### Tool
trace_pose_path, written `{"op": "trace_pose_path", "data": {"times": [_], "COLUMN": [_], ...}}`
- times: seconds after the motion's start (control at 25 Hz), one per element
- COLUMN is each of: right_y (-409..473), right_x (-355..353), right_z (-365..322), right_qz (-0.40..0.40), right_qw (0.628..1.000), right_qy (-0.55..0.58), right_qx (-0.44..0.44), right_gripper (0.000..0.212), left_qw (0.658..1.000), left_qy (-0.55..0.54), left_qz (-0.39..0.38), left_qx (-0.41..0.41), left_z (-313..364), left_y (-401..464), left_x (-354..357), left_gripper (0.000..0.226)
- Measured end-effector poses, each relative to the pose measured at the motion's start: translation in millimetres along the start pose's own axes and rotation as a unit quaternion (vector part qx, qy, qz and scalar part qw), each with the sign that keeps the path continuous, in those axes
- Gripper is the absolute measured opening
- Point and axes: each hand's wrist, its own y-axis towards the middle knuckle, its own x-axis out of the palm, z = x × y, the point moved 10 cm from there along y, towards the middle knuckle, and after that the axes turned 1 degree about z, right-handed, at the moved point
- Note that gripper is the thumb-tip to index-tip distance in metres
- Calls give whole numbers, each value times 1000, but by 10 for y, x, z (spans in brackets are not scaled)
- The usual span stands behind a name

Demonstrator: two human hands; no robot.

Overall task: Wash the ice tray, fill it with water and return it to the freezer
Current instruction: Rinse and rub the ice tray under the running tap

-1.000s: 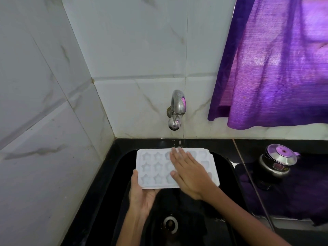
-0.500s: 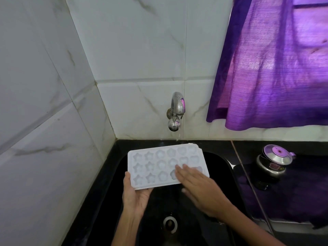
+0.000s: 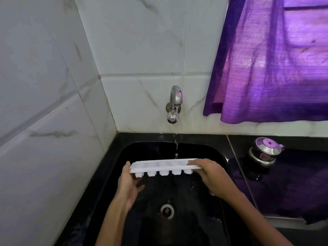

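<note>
A white ice tray [image 3: 159,166] with shaped moulds hangs nearly level over the black sink [image 3: 218,157], its near side edge and the undersides of its cups facing me. My left hand [image 3: 128,185] grips its left end from below, thumb on the rim. My right hand [image 3: 211,176] holds its right end, fingers over the top. A thin stream of water falls from the steel tap [image 3: 174,105] onto the far edge of the tray.
The drain [image 3: 166,211] lies at the sink's bottom, below the tray. A steel lidded pot [image 3: 262,153] stands on the black counter to the right. A purple curtain [image 3: 269,59] hangs at the upper right. White tiled walls close in behind and on the left.
The tray has dropped lower and levelled out from its tilt towards me. My right hand has moved from rubbing its top to gripping its right end.
</note>
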Motion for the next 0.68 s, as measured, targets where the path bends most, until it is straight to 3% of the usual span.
{"op": "trace_pose_path", "data": {"times": [0.12,0.24,0.32,0.4,0.56,0.68], "right_y": [62,117,118,100,-35,-92], "right_x": [-10,40,132,246,534,605], "right_z": [-8,64,161,294,507,498], "right_qz": [-101,-177,-224,-257,-294,-305], "right_qw": [994,976,957,939,905,895], "right_qy": [46,128,178,214,263,276], "right_qx": [5,15,39,77,159,172], "right_gripper": [15,11,17,23,23,25], "left_qw": [997,981,963,948,943,953], "left_qy": [73,173,249,297,313,288], "left_qz": [-23,-48,-67,-78,-66,-28], "left_qx": [27,74,75,84,93,92], "left_z": [66,133,98,61,-37,-58], "left_y": [-63,-191,-212,-212,-236,-200], "left_x": [73,119,118,64,-14,-100], "left_gripper": [46,41,52,49,43,50]}}
